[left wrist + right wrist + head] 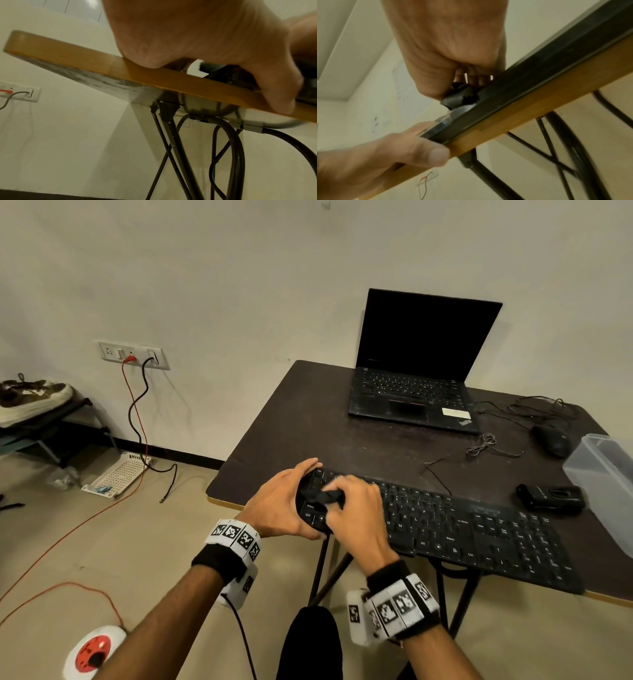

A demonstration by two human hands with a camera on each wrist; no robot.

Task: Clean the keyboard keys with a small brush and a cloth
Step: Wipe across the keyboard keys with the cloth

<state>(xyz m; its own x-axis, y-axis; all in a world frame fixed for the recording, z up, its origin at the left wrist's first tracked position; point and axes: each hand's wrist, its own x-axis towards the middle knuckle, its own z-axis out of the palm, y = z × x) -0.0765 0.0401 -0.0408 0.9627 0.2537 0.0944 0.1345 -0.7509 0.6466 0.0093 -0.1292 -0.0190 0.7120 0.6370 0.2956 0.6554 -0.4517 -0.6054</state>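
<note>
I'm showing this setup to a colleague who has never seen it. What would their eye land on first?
Probably the two hands at the near left end of the black keyboard: the left hand grips its end at the table edge, while the right hand presses a dark cloth onto the keys. Next, the open laptop with its dark screen at the table's far side.

one keyboard (pixel 462 529), one laptop (pixel 418 385), one mouse (pixel 552 440), two hands (pixel 281 505)
</note>
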